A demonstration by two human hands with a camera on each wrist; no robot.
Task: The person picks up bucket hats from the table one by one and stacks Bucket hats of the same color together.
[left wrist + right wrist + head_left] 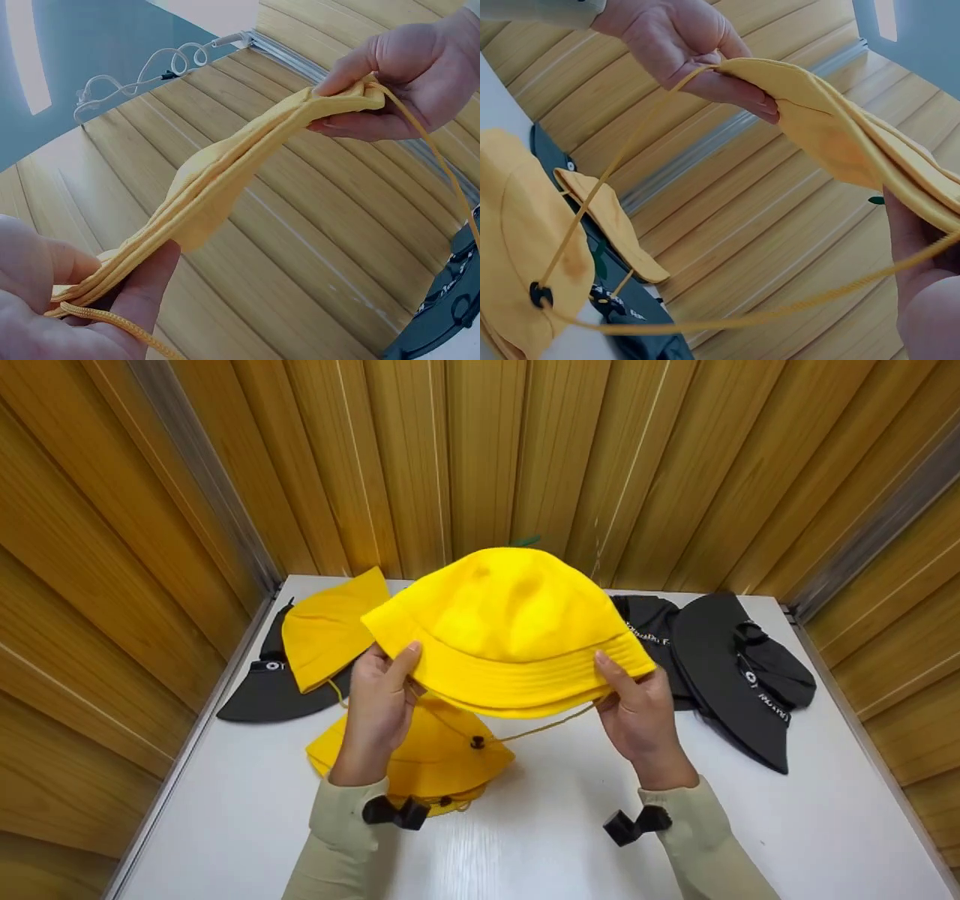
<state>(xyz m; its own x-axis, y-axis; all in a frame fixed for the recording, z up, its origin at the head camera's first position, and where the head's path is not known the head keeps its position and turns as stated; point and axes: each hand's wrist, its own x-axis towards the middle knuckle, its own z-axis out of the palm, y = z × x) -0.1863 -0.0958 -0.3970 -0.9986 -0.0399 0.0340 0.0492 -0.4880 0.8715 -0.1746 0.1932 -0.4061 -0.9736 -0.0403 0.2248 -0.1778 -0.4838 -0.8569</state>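
A yellow bucket hat (510, 615) is held up over the table, folded flat with its brim edge toward me. My left hand (381, 705) pinches the left end of the brim, thumb on the near face. At the right end, my right hand (637, 712) pinches the brim the same way. A yellow chin cord (705, 326) hangs from both ends in a loop, with a black cord stopper (478, 742) on it. In the left wrist view the brim layers (225, 169) lie pressed together between the two hands.
Below the left hand lie stacked yellow hats (442, 769) on the white table (555, 840). Farther left, another yellow hat (330, 622) rests on a black hat (277, 697). Black hats (742, 675) with white lettering lie at the right. Wood-patterned panels (480, 457) enclose the table.
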